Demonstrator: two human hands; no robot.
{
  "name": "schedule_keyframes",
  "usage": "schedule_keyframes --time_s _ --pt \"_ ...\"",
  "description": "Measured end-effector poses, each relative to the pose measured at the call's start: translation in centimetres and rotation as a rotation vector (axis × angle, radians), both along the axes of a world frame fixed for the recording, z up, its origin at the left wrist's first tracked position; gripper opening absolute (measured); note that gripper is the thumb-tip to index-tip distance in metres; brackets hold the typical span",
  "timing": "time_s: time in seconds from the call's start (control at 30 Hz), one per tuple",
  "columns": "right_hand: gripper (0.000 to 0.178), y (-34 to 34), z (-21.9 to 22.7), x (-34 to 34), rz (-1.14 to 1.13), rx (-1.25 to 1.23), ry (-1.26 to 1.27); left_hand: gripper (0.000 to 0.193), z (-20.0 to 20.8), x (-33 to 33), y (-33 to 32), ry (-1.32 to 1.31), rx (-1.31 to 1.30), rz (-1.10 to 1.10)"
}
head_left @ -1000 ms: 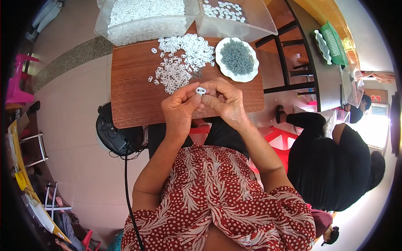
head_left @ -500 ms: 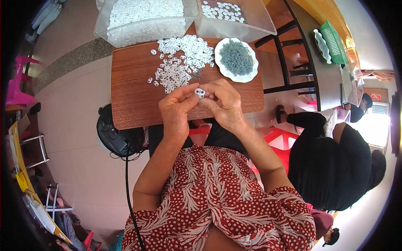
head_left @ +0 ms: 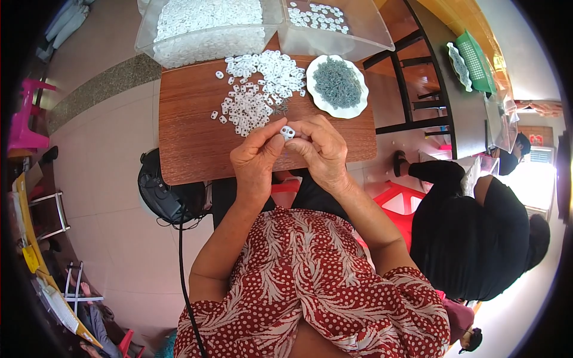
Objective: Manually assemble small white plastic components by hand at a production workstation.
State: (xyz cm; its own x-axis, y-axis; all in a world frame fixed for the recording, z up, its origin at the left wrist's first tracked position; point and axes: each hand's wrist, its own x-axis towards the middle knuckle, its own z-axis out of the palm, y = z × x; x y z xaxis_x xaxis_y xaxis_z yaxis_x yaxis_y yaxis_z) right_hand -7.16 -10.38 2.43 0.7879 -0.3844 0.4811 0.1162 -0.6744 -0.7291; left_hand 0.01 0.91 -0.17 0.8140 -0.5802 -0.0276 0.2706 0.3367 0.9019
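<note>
Between my two hands, above the near part of the wooden table [head_left: 197, 143], is a small white plastic piece [head_left: 287, 133] with two dark holes. Thumb and fingers of my left hand [head_left: 256, 156] pinch it from the left. My right hand [head_left: 324, 152] grips its right side, fingers curled. Whether a screw is in the piece is too small to tell. Just beyond my hands lie loose white pieces, a pile with dark holes [head_left: 245, 108] and a whiter pile [head_left: 277, 71]. A few loose screws [head_left: 280, 110] lie beside them. A scalloped white plate [head_left: 316, 102] holds many grey screws [head_left: 337, 83].
Two clear plastic bins stand at the table's far edge: the left bin [head_left: 206, 46] full of white pieces, the right bin [head_left: 334, 43] with fewer. A black bag [head_left: 164, 188] with a cable is at the left. A person in black [head_left: 471, 232] sits at the right near a green basket [head_left: 476, 59].
Both hands have shifted very slightly, and the white piece has turned a little between my fingers. The piles, plate and bins stay as they were.
</note>
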Motion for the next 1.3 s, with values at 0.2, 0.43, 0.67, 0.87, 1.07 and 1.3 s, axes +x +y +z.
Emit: schedule_keyframes --time_s 0.2,0.43,0.67,0.87,1.07,1.3 --pt "0.029 0.3 -0.2 0.0 -0.006 0.028 -0.038 0.023 0.3 0.0 -0.1 -0.237 0.0 0.077" --pt "0.032 0.7 -0.4 -0.3 -0.012 0.069 -0.038 0.023 0.6 1.0 0.4 -0.233 0.025 -0.039" --pt "0.033 1.2 -0.6 -0.3 -0.069 0.096 -0.029 0.02 0.4 0.7 0.1 -0.258 0.024 0.01" --pt "0.032 1.2 -0.6 -0.3 -0.057 0.054 -0.079 0.018 0.4 -0.2 0.1 -0.307 0.023 0.074" --pt "0.028 1.4 -0.8 -0.1 -0.071 -0.035 -0.133 0.013 0.2 -0.9 -0.2 -0.371 0.045 0.155" --pt "0.028 1.6 -0.8 -0.1 -0.092 -0.022 -0.109 0.015 0.2 -0.9 -0.1 -0.348 0.08 0.15"
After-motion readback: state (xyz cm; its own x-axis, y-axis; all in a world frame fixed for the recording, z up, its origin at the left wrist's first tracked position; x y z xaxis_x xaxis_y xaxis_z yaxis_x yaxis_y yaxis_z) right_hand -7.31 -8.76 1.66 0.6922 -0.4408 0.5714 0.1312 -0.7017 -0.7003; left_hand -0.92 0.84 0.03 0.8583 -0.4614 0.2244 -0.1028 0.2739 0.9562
